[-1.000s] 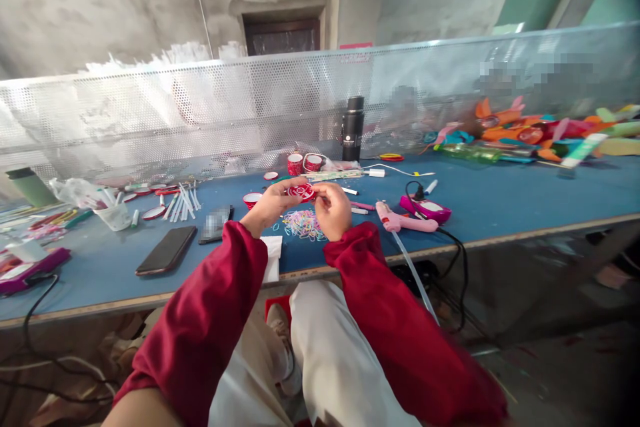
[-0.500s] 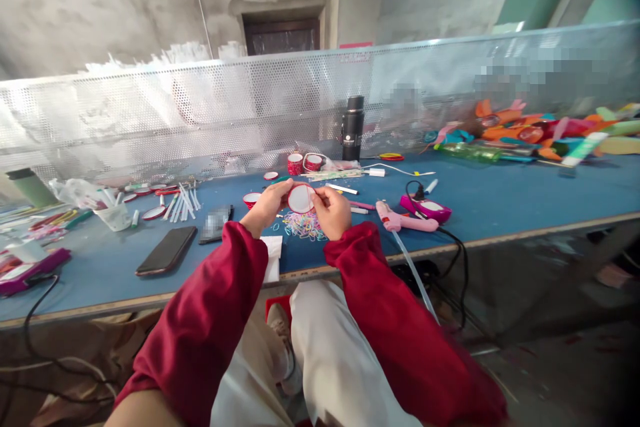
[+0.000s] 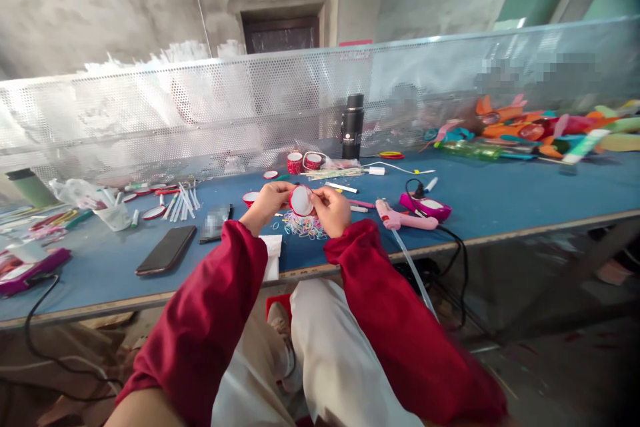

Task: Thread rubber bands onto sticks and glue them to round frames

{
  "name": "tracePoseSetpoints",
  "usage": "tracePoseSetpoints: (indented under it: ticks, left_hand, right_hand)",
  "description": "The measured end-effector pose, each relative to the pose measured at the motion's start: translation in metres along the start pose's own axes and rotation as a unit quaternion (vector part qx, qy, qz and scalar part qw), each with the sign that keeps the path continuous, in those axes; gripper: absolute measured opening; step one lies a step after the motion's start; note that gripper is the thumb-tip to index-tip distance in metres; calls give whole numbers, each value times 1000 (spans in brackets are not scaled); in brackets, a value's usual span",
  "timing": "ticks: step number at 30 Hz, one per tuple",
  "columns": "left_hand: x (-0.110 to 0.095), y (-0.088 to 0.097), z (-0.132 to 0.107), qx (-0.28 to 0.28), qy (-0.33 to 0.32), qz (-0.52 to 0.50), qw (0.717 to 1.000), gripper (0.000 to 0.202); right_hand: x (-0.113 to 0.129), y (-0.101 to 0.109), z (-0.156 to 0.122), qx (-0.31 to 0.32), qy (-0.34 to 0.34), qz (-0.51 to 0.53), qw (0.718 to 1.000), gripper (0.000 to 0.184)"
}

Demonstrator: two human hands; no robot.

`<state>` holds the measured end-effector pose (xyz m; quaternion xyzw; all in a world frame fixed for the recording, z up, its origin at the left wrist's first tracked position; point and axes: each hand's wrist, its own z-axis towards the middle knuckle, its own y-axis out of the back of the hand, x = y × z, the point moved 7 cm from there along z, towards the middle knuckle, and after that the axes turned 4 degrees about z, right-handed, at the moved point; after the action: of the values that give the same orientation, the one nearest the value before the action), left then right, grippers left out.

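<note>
Between my hands, above the blue table, is a small round cup-like piece (image 3: pixel 301 201) with a red rim and a white face turned toward me. My left hand (image 3: pixel 266 205) pinches its left edge. On its right edge, the thumb and fingers of my right hand (image 3: pixel 331 209) are closed. Below them lies a loose pile of small coloured rubber bands (image 3: pixel 303 225). Another red-rimmed piece (image 3: pixel 251 198) rests just behind my left hand, partly covered. A folded white tissue (image 3: pixel 271 257) is at the table's front edge.
A pink glue gun (image 3: pixel 405 219) lies on the right, beside a purple device (image 3: pixel 425 207) with a cable. To the left are a black phone (image 3: pixel 167 250), white sticks (image 3: pixel 183 203) and a white cup (image 3: pixel 113 215). A black thermos (image 3: pixel 353 127) stands by the perforated metal screen (image 3: pixel 210 113).
The round piece has turned slightly in my hands, and its white face looks narrower. Both hands stay in nearly the same place.
</note>
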<state>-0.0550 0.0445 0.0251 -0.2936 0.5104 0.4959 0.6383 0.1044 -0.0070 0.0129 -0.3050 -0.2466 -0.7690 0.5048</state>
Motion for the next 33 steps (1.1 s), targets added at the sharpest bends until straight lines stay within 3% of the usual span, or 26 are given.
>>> tracePoseSetpoints:
  ticks: [11,20,24,28,30,33]
  left_hand:
    - [-11,-4,-3,21,-29,53,998,25]
    - [-8,-1,-2,9,-32,45,998,31]
    - [-14,3,-4,-17,-30,50,998,35]
    - [-37,12,-10,-91,-149,114,978,23]
    - [-46,9,-13,-95,-214,185,955,17]
    - [-46,5,-12,-91,-235,250,935,13]
  right_hand:
    - [7,1,0,5,28,-37,999,20]
    - [0,0,0,4,-2,-2,1000,21]
    - [2,5,1,-34,21,-32,999,18]
    - [9,6,-1,-54,65,-88,993,14]
    - [11,5,-1,-53,72,-100,991,14]
    - [12,5,-2,-59,72,-107,990,14]
